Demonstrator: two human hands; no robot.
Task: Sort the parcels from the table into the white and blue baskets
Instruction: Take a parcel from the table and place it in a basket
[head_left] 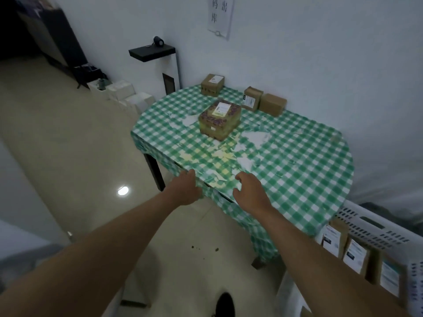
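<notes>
Your left hand (186,189) and right hand (250,191) reach over the near edge of the checked table (297,179), fingers loosely curled, holding nothing. Four parcels sit beyond: the patterned parcel (219,118) mid-table, three brown boxes (272,104) by the wall. The white basket (375,227) at right holds more.

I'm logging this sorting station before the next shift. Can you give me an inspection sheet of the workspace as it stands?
Surface: table under a green checked cloth, with pale worn patches.
Job's things: patterned parcel mid-table; three brown parcels by the wall; white basket at right holds labelled parcels; blue basket not seen.
Clutter: nothing seen on the table besides the parcels.
Grippers: left hand at the table's near edge, empty; right hand over the cloth, fingers loosely curled, empty.
Cables: nothing seen.
Surroundings: white wall with paper notice, black shelf, white boxes on the floor.
</notes>
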